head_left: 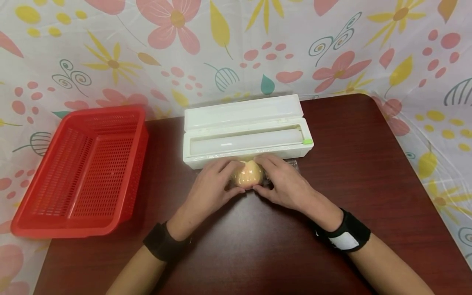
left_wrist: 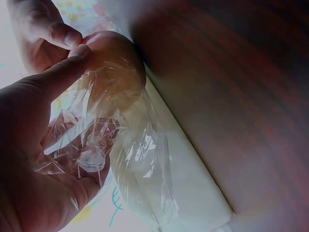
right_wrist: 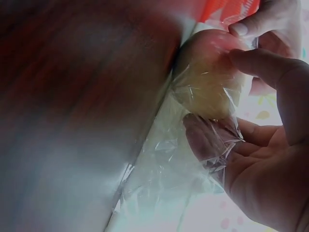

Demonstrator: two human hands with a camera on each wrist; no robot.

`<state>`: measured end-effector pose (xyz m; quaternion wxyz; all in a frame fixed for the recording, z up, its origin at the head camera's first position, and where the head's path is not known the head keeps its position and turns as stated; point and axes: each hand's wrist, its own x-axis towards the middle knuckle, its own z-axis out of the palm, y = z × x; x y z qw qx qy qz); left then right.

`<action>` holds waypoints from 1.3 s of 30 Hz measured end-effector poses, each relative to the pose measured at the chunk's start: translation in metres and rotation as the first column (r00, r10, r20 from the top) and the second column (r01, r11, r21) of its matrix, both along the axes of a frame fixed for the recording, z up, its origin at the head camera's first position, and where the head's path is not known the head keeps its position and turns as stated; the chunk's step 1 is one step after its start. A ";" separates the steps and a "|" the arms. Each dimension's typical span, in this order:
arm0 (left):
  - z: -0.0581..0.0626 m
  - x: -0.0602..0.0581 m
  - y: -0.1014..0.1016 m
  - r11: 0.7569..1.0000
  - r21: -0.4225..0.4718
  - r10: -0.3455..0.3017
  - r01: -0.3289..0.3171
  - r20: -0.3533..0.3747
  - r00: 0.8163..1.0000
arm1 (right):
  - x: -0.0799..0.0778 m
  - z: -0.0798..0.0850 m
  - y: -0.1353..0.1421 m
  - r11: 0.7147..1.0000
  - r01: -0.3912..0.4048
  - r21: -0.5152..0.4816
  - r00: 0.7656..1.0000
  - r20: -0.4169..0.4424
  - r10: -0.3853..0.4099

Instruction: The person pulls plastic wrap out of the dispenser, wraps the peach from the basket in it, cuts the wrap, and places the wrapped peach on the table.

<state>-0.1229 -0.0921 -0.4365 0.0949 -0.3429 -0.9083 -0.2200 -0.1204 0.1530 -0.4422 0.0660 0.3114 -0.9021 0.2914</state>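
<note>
A round yellow-pink fruit (head_left: 248,175) sits between both hands at the front of the white box, partly covered by clear plastic wrap (left_wrist: 149,159). My left hand (head_left: 212,184) holds its left side, thumb at the near edge and fingers over the far side. From the right, my right hand (head_left: 289,184) grips it the same way, and the two thumb tips come close together. In the right wrist view, loose wrap (right_wrist: 164,159) spreads from the fruit over the right fingers. The left wrist view shows crinkled film across the left palm and fingers.
Just beyond the hands, an open white box (head_left: 243,151) holds a roll of wrap (head_left: 247,140), its lid tilted back; a green piece (head_left: 307,141) sits at its right end. A red perforated basket (head_left: 127,176) stands left on the dark wooden table (head_left: 243,254). Flowered cloth hangs behind.
</note>
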 end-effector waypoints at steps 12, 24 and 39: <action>-0.002 -0.005 -0.004 0.999 0.043 0.005 -0.007 0.057 0.998 | 0.001 -0.003 -0.002 1.000 -0.008 -0.028 1.000 0.012 0.009; -0.002 -0.006 -0.005 0.999 0.033 0.018 -0.021 0.079 0.997 | 0.009 0.007 -0.003 0.992 0.008 0.124 0.991 -0.137 0.009; -0.002 -0.006 -0.005 0.995 0.068 0.060 -0.067 0.103 0.993 | 0.004 0.002 -0.004 0.998 -0.043 0.053 0.988 -0.147 0.050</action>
